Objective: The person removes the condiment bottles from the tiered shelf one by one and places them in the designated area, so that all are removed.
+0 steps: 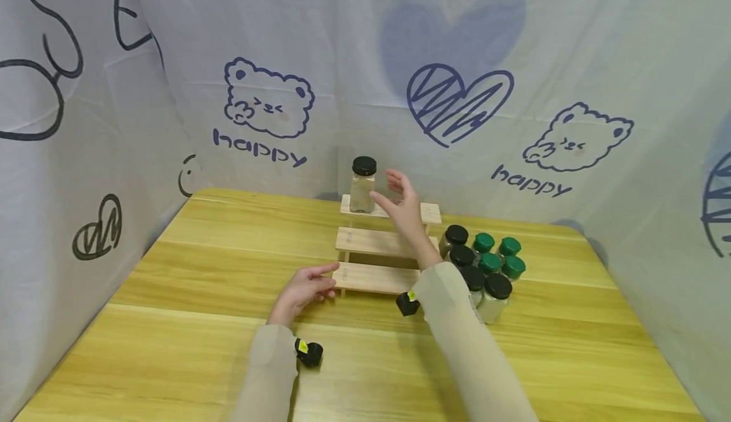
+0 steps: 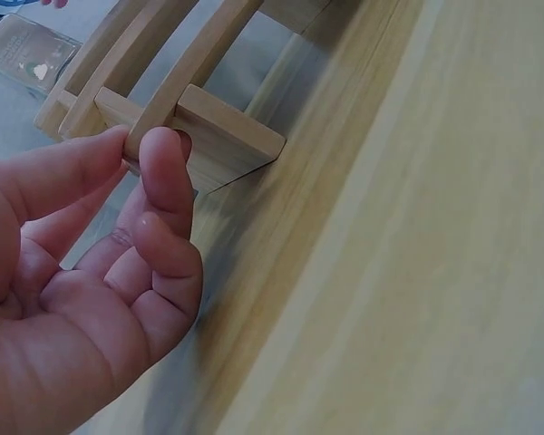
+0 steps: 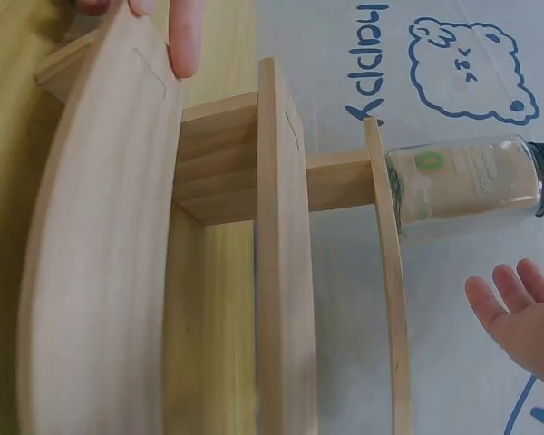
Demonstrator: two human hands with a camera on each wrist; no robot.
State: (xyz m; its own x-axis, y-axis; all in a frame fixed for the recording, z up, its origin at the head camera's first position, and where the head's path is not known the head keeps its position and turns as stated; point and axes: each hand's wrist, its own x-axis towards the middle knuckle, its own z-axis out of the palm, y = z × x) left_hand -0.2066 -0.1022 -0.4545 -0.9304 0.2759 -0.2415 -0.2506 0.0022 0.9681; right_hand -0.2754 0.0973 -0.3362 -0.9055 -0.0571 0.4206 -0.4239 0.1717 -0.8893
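A three-step wooden rack (image 1: 377, 277) stands near the back of the table. On the left end of its top step sits a clear square jar (image 1: 362, 195) with a black lid and a label, upright. My right hand (image 1: 404, 209) is beside this jar, fingers spread and apart from it; the thumb comes close to the glass. In the right wrist view the jar (image 3: 467, 181) shows pale contents. My left hand (image 1: 302, 290) pinches the left end of the lowest step between thumb and finger; the left wrist view shows the hand (image 2: 100, 272) at that board's corner.
Right of the rack, several jars stand in a cluster, some with black lids (image 1: 498, 286) and some with green lids (image 1: 490, 263). A white printed cloth (image 1: 354, 111) hangs behind and beside the wood-grain table (image 1: 188, 320).
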